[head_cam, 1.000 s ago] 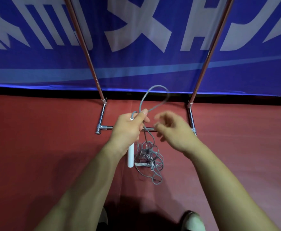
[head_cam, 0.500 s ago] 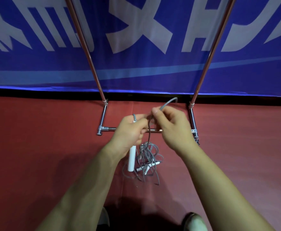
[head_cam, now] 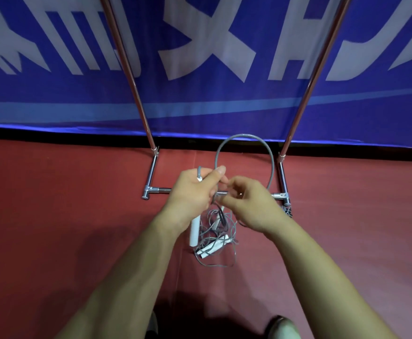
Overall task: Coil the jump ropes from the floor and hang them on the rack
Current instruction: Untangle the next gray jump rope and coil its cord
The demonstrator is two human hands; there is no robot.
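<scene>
Your left hand (head_cam: 192, 192) is wrapped round the white handle (head_cam: 194, 232) of one jump rope. The thumb presses the grey cord (head_cam: 272, 165) against your fingers, and the handle's lower end hangs out below your palm. Your right hand (head_cam: 249, 206) sits just beside it with its fingers curled. It seems to pinch the same cord close to your left thumb, though your knuckles hide the exact contact. Above both hands a single loop (head_cam: 244, 135) stands up in front of the rack (head_cam: 136, 94).

The rest of the rope lies in a tangled pile (head_cam: 224, 228) on the floor (head_cam: 65, 204) right under your hands. The pile is near the rack's base bar (head_cam: 162, 190) and has at least one other handle (head_cam: 213, 247) mixed in.

The cord looks stiff and springy, so the main risk is the loop popping open. If your left thumb eases while the right hand reaches for more length, the coil is lost.

The pile is the second risk. Pulling upward from it could tighten a knot or drag the other rope along. Draw the cord slowly and watch what rises with it.

A trailing length could also catch on the base bar or its joint. The rack's hanging rail is out of view, so you will have to look up before you lift the coil.
</scene>
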